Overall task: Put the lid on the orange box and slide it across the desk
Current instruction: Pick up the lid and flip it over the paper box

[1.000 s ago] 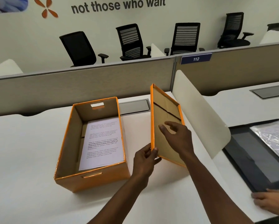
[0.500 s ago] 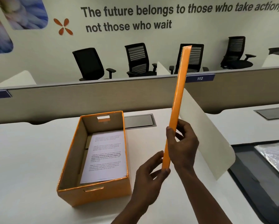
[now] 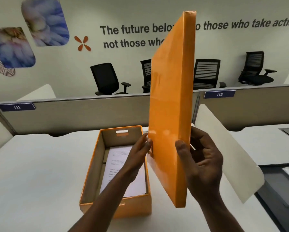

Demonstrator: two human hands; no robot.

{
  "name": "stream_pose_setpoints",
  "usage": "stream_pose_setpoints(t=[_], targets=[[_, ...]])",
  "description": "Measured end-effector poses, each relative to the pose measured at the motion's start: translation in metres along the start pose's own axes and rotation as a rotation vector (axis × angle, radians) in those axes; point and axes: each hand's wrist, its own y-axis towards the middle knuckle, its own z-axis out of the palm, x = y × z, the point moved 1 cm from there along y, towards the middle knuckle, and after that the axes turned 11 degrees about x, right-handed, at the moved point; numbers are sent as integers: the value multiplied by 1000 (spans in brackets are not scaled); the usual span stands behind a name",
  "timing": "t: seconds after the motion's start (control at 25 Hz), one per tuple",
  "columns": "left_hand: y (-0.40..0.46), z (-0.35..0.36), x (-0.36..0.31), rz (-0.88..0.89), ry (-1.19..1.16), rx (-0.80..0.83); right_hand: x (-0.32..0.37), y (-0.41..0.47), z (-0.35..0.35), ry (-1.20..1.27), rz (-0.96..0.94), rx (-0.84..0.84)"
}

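Orange lid (image 3: 170, 104) stood upright just right of the open box (image 3: 117, 173), off the desk (image 3: 31, 173); right hand (image 3: 202, 164) gripped its lower edge, left hand's (image 3: 138, 154) open fingers touching its face.
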Motion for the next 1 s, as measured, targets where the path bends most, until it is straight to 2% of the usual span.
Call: stream_pose_setpoints(t=[0.12, 0.24, 0.32, 0.4, 0.56, 0.72, 1.0], targets=[[-15, -37, -10, 74, -45, -35, 14, 7, 9, 94, -15, 11], [-43, -74, -11, 107, -26, -167, 6, 12, 24, 104, -9, -106], [-63, -99, -7, 117, 37, -263, -11, 13, 38, 22, 46, -183], [-81, -120, 3, 105, 97, -341, -34, 11, 54, -31, 154, -182], [-114, -145, 27, -12, 171, -420, -80, -1, 84, -82, 315, 11], [-142, -162, 55, -66, 202, -373, -123, -19, 93, -156, 475, 185], [-163, -157, 100, -174, 178, -324, -180, -50, 99, -183, 699, 284]])
